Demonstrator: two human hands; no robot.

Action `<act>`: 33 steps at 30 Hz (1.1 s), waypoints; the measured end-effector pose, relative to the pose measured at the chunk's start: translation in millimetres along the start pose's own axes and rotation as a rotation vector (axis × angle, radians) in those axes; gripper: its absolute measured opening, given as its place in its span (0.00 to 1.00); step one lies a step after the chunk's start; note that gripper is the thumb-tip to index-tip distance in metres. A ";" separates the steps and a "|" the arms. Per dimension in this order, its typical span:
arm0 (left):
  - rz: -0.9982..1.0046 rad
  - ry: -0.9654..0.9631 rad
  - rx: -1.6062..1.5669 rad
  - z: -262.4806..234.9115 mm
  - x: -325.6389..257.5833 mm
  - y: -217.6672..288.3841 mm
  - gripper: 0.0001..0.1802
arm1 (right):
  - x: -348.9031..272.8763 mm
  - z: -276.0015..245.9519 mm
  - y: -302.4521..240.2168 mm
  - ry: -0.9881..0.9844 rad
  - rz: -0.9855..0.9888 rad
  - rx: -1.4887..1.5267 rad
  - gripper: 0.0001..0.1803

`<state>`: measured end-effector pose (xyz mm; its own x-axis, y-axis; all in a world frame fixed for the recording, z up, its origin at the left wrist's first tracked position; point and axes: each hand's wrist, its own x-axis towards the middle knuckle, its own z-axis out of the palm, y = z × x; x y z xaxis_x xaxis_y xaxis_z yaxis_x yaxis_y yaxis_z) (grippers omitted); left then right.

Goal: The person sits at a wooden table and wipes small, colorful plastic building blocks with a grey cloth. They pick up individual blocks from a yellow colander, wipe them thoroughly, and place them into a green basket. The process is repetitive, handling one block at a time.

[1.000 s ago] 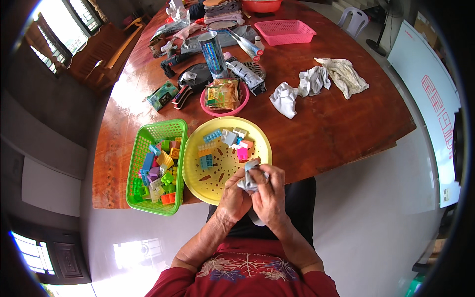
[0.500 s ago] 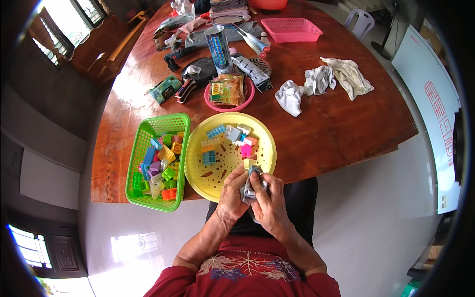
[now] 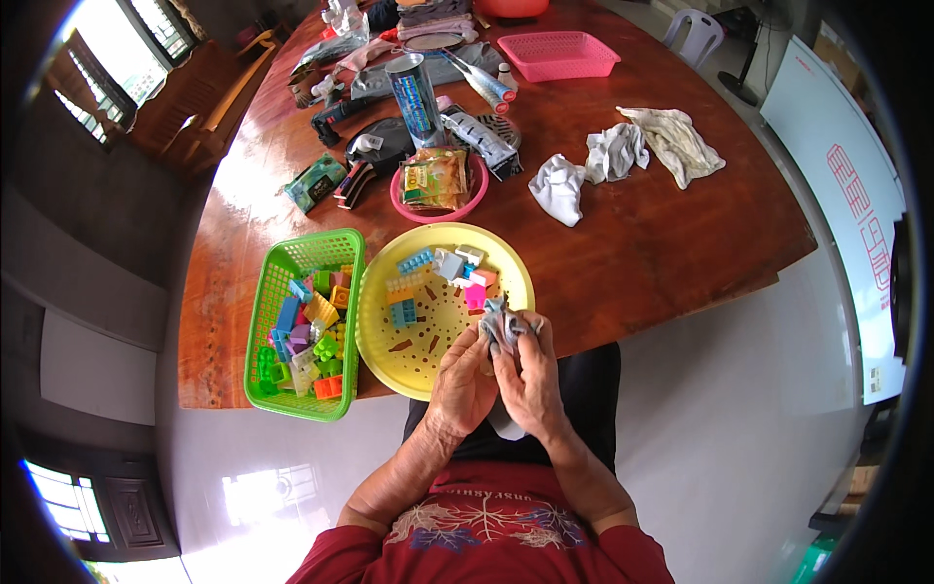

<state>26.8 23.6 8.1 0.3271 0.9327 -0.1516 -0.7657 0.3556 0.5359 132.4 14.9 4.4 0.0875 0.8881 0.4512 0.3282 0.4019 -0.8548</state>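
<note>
Over the near rim of the yellow plastic basin (image 3: 377, 362), both my hands meet at a crumpled grey cloth (image 3: 503, 325). My left hand (image 3: 461, 391) is closed, its fingertips pinching a building block that the cloth now hides. Closed on the cloth itself, my right hand (image 3: 531, 382) presses it from the other side. Toy building blocks lie toward the far side of the basin: a pink block (image 3: 475, 296), a grey block (image 3: 449, 266) and several blue and pale ones. To the left, a green basket (image 3: 257, 336) holds many coloured blocks.
Beyond the basin stands a small pink bowl (image 3: 455, 215) with packets, beside a tall can (image 3: 415, 102). White cloths (image 3: 557, 189) lie to the right on the wooden table (image 3: 642, 253). A pink basket (image 3: 559, 56), rackets and a drill (image 3: 334, 119) are farther back.
The pale yellow block that stuck out past my fingers is now covered by the cloth. My right hand has shifted the cloth up and over it. My view has turned slightly.
</note>
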 end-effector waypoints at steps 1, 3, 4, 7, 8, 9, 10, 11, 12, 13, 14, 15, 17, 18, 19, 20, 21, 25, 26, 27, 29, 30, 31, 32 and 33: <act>0.009 0.016 0.009 -0.6 0.6 0.0 0.20 | -6.1 4.1 0.7 0.025 -0.019 -0.076 0.18; 0.027 0.052 0.023 1.9 1.6 -0.8 0.18 | -16.1 5.5 -0.7 0.024 -0.002 -0.082 0.19; 0.041 0.042 0.013 -0.3 1.5 -3.0 0.16 | -20.5 4.1 -0.3 0.024 -0.014 -0.102 0.19; 0.066 0.008 -0.025 -2.2 -0.3 -6.6 0.17 | -22.4 -3.0 -12.1 0.023 -0.120 -0.239 0.16; 0.042 0.028 -0.024 -7.4 1.4 -6.8 0.16 | -22.8 -7.2 -18.4 -0.023 -0.140 -0.252 0.13; -0.001 0.015 -0.008 -12.8 5.5 -4.4 0.15 | -23.3 -11.1 -21.6 -0.065 -0.162 -0.271 0.11; -0.025 0.058 0.037 -15.7 5.3 -3.8 0.17 | -28.3 -13.3 -17.4 -0.125 -0.192 -0.252 0.10; -0.049 0.101 0.082 -16.7 4.7 -3.2 0.18 | -31.6 -18.2 -11.4 -0.161 -0.079 -0.045 0.10; -0.084 0.115 0.011 -9.5 1.8 1.3 0.19 | -31.5 -23.3 -8.9 -0.197 0.036 0.169 0.11; -0.118 0.128 -0.060 -3.4 0.2 5.0 0.20 | -30.4 -27.1 -8.6 -0.232 0.152 0.383 0.11; -0.101 0.107 -0.072 -7.8 2.2 3.8 0.22 | -30.8 -36.7 -13.0 -0.172 0.540 0.561 0.07; -0.055 0.095 0.013 0.6 1.4 3.8 0.22 | -21.7 -36.4 -15.8 0.005 0.481 0.425 0.07; -0.069 -0.004 -0.006 -8.8 1.5 0.7 0.21 | -8.6 -29.1 -12.1 0.115 0.369 0.418 0.09; -0.066 0.003 0.003 -8.3 0.7 0.0 0.20 | -4.6 -23.3 -2.4 0.100 0.172 0.194 0.11; -0.061 0.007 0.009 -7.6 0.6 -0.4 0.20 | -2.3 -17.3 6.8 0.083 -0.025 -0.034 0.14; -0.055 0.012 0.016 -6.4 1.3 -0.4 0.20 | -5.2 -11.4 6.3 0.094 0.031 -0.007 0.16; -0.055 0.031 0.031 -5.4 0.8 0.0 0.20 | -4.6 -7.3 4.5 0.119 0.016 0.026 0.17; -0.050 0.069 0.034 -2.4 -1.4 0.0 0.18 | -4.3 -0.6 10.1 0.194 0.059 0.235 0.19; -0.035 0.095 0.044 -1.9 -2.3 -1.5 0.17 | -2.7 1.2 8.5 0.234 0.039 0.164 0.19; -0.018 0.115 0.051 -0.3 -1.5 -3.6 0.16 | -1.6 1.2 4.1 0.209 0.054 0.143 0.20; 0.055 0.113 0.040 1.9 -1.2 -6.8 0.14 | -0.8 1.1 -1.7 0.158 0.083 0.100 0.20; 0.077 0.107 0.044 5.5 -1.9 -6.4 0.14 | -2.6 0.3 -2.0 0.148 0.008 0.076 0.22; 0.100 0.102 0.048 8.1 -2.2 -6.1 0.13 | -2.8 1.8 -7.9 0.173 -0.020 0.054 0.23; 0.079 0.105 0.030 8.0 -1.7 -3.3 0.13 | -7.3 3.4 -4.8 0.148 -0.054 0.045 0.21; 0.073 0.108 0.024 7.5 -1.9 -2.8 0.13 | -12.8 5.9 -2.6 0.122 -0.084 0.039 0.19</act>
<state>32.5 20.4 13.1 0.2083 0.9575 -0.1997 -0.7714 0.2863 0.5682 124.9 3.8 -0.6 0.1758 0.8180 0.5476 0.3031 0.4843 -0.8207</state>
